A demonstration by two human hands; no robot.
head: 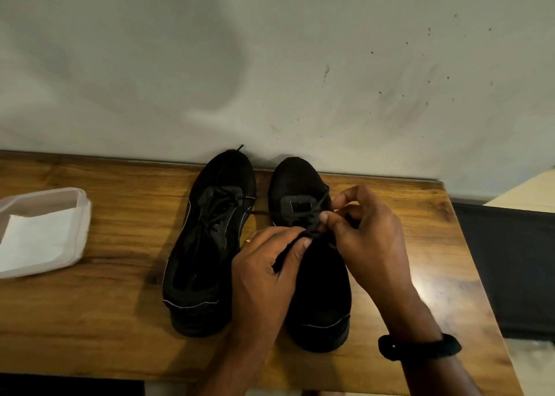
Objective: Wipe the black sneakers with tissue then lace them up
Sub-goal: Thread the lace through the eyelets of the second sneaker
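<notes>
A: Whereabouts of the left sneaker?
B: Flat on the wooden worktop, toe toward the pale wall, heel toward the near edge. Laces crossed over the tongue, one lace end poking up past the toe.
A: And the right sneaker?
B: Just beside the first, parallel, same way round. Partly hidden under both hands.
A: Grip of the left hand?
B: Closed on the lace of the right sneaker, pinched between thumb and forefinger above the tongue, with a loose strand trailing back under the fingers. Ring on one finger.
A: Grip of the right hand?
B: Closed as well, pinching the same lace close to the eyelets, fingertips nearly meeting those of the left hand. Black band round the wrist.
A: Anything else on the worktop?
B: Far to the left, well apart from both sneakers: a clear plastic tub, white tissue lying inside.
</notes>
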